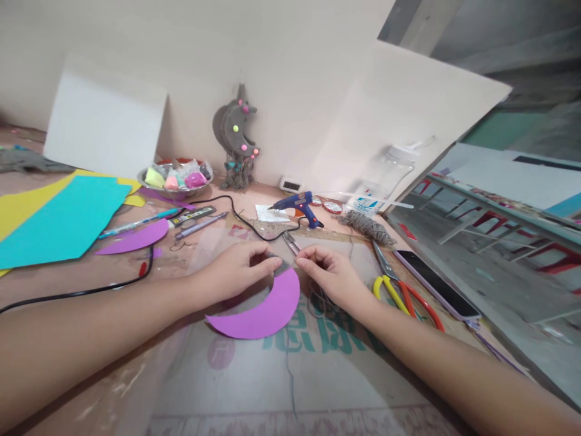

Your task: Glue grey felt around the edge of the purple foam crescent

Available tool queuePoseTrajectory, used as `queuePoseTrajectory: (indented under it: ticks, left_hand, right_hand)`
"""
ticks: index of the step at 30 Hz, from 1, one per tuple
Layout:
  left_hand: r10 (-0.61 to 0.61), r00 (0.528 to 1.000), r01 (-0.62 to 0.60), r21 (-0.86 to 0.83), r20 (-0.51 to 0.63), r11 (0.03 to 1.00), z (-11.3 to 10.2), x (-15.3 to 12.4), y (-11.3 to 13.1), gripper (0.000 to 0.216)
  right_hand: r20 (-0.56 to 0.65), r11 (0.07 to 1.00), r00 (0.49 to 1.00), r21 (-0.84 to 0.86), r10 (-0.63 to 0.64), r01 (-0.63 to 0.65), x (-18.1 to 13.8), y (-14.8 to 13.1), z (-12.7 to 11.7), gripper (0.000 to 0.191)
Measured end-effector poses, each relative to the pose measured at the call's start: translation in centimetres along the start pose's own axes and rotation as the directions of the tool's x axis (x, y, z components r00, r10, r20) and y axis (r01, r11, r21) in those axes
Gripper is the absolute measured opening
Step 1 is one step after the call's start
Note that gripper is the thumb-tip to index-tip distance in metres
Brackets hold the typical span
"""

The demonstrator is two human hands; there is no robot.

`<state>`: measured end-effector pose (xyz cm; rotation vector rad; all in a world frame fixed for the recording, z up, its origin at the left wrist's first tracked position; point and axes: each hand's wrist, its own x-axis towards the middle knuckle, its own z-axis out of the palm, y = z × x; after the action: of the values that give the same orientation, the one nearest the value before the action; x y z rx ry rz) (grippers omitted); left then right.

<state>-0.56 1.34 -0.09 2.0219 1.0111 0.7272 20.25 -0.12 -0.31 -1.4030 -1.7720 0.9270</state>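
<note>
My left hand (242, 269) grips a purple paper crescent (272, 312) by its upper tip, thumb on top. Grey yarn (282, 267) is wrapped around that tip; the rest of the crescent is bare purple. Close on the right, my right hand (333, 275) is closed in a pinch, seemingly on the yarn's free strand, though the thread at the fingertips is too fine to make out. Loose loops of grey yarn lie beneath the right hand, and a thin strand trails down the board below the crescent.
A blue glue gun (297, 203) stands behind my hands, its black cord (181, 203) running left. Scissors (399, 284), a phone (438, 284) and a yarn bundle (368, 227) lie right. Coloured sheets (68, 218) lie left. A decorated grey moon (236, 130) is against the wall.
</note>
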Motion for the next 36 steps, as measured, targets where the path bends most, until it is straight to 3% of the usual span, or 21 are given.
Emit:
queuePoseTrajectory:
  ticks: [14, 21, 36]
  left_hand:
    - [0.039, 0.998, -0.039, 0.023, 0.042, 0.999, 0.07, 0.0, -0.24, 0.028]
    - [0.087, 0.993, -0.088, 0.006, 0.086, 0.996, -0.02, -0.05, -0.13, 0.028]
    - [0.077, 0.987, -0.065, -0.085, 0.138, 0.994, -0.14, -0.12, 0.07, 0.029]
  right_hand:
    - [0.008, 0.999, 0.999, -0.009, -0.041, 0.042, -0.07, -0.02, 0.18, 0.022]
    - [0.057, 0.999, 0.998, 0.053, 0.006, -0.009, -0.24, -0.06, 0.25, 0.02]
    - [0.07, 0.999, 0.997, 0.023, -0.023, 0.022, -0.18, 0.17, 0.2, 0.019]
